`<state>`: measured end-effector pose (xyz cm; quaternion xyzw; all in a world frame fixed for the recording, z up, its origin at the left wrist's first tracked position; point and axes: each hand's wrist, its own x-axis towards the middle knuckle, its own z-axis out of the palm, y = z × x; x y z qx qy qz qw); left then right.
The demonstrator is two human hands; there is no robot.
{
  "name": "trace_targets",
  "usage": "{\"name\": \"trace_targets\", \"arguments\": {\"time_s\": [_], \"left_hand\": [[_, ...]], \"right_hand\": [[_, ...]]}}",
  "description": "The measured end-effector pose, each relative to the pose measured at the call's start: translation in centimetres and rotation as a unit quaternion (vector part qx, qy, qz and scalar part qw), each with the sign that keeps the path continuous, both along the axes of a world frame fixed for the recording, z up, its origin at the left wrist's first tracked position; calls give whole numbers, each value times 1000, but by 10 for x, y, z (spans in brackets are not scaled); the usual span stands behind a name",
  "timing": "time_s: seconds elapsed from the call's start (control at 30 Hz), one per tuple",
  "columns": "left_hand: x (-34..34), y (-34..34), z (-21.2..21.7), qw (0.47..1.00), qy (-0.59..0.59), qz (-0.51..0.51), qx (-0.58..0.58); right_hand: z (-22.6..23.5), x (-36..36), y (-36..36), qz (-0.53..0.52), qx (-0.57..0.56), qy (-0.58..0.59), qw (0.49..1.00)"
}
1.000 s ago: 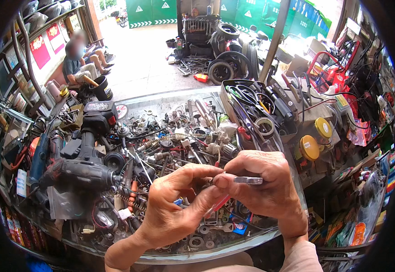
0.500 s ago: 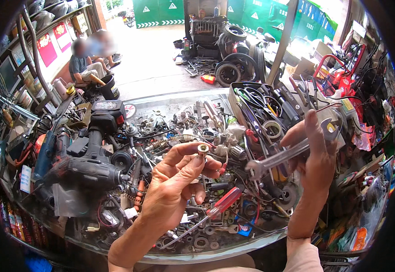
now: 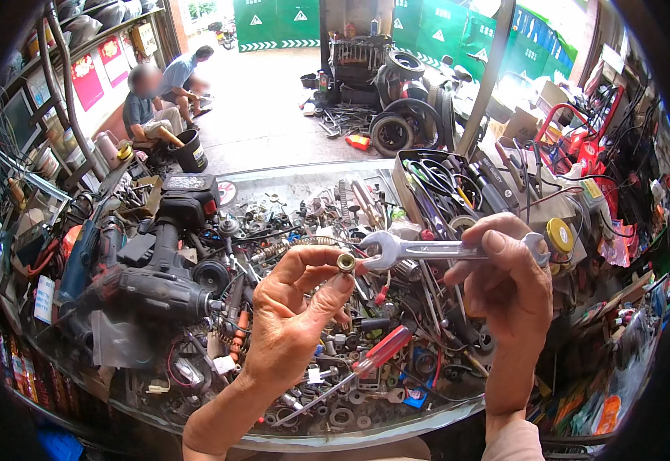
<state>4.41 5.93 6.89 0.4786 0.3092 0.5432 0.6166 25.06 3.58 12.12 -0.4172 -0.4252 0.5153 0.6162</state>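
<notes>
Between the thumb and fingertips of my left hand (image 3: 293, 311) is a small round brass-coloured fitting (image 3: 346, 263) with a hole through its face. My right hand (image 3: 508, 276) is closed around the middle of an open-ended wrench (image 3: 435, 250). The wrench lies nearly level, and its left jaw (image 3: 381, 250) is close beside the fitting; whether they touch I cannot tell. Below my hands a screwdriver (image 3: 385, 349) with a red handle rests on the cluttered glass-topped bench (image 3: 427, 419).
Loose washers, springs and small metal parts cover the bench. A black cordless power tool (image 3: 158, 288) lies at left. A box of hand tools (image 3: 404, 165) stands at back right. Beyond, two people sit near a black bucket (image 3: 190, 151), and tyres (image 3: 391, 134) are piled up.
My right hand has swung the wrench from a slant to nearly level, bringing its left jaw up beside the fitting. My left hand has barely moved. One seated person leans forward.
</notes>
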Motion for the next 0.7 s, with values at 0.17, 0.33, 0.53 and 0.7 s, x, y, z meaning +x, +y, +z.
{"name": "trace_targets", "arguments": {"time_s": [0.17,0.33,0.53,0.7], "left_hand": [[-3,1,0,1000,15,-6,-9],[-2,0,-2,994,79,56,50],[-2,-1,1,994,83,57,46],[-6,0,2,992,83,88,37]], "right_hand": [[0,-4,-2,10,-3,13,1000],[-3,-10,-1,-4,0,-2,1000],[2,-15,-6,17,-16,-4,1000],[-2,-20,-10,56,-1,19,998]]}}
